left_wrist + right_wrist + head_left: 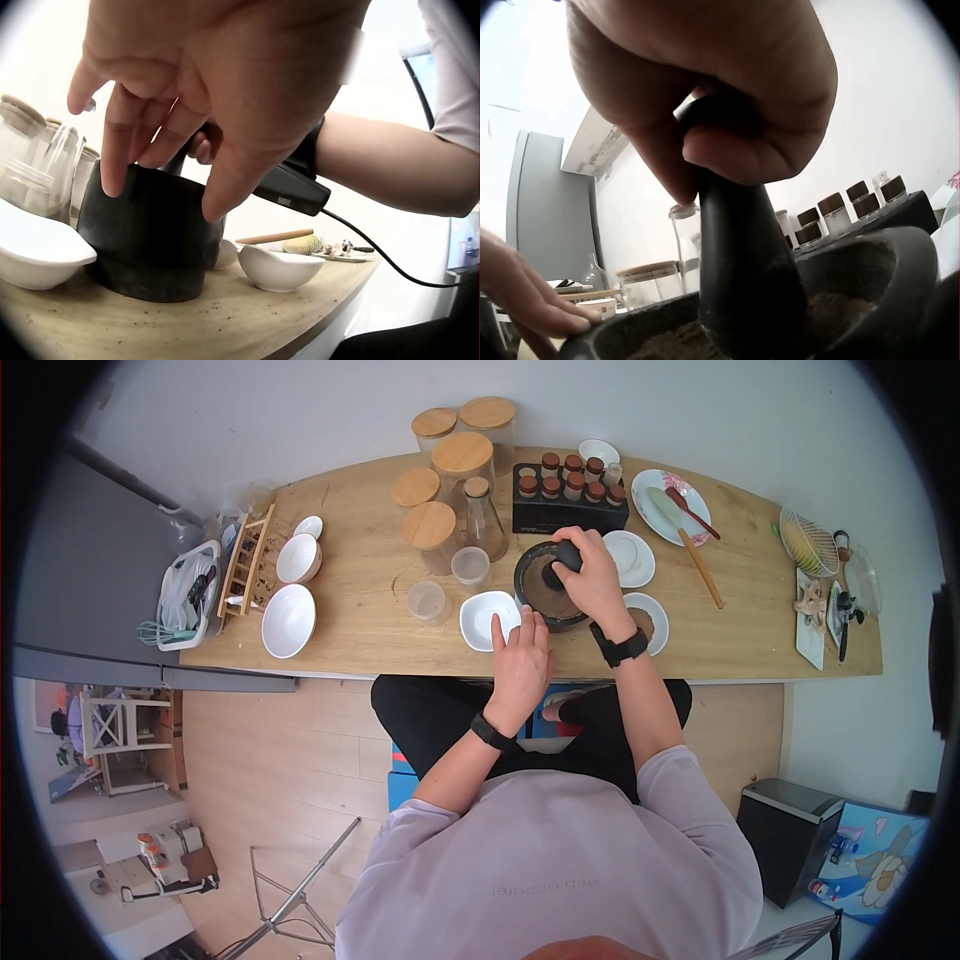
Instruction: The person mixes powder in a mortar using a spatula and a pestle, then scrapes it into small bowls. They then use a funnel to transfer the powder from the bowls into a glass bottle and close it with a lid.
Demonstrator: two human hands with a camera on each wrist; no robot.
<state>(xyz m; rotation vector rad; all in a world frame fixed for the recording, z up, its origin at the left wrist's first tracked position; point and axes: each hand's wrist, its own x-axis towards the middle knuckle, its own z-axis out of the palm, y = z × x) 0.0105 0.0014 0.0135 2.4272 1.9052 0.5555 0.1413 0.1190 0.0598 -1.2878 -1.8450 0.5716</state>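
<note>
My right hand (597,578) grips the top of a black pestle (742,255), its fingers curled around the knob. The pestle's lower end stands in brown powder (832,311) inside a dark stone mortar (142,232). On the mortar's near left side rests my left hand (522,660), fingers spread and fairly straight, fingertips at the rim. Left of the mortar sits a white square bowl (478,622), partly overlapped by the left hand in the head view. To the right are a white dish (660,628) with brown powder and a small white plate (640,560).
Behind the mortar stands a black rack (540,518) of spice jars. Wooden-lidded jars (430,525), a glass bottle (484,525) and plastic cups (428,603) are at the left. A floral plate (700,510) holds utensils. White bowls (289,622) stand farther left.
</note>
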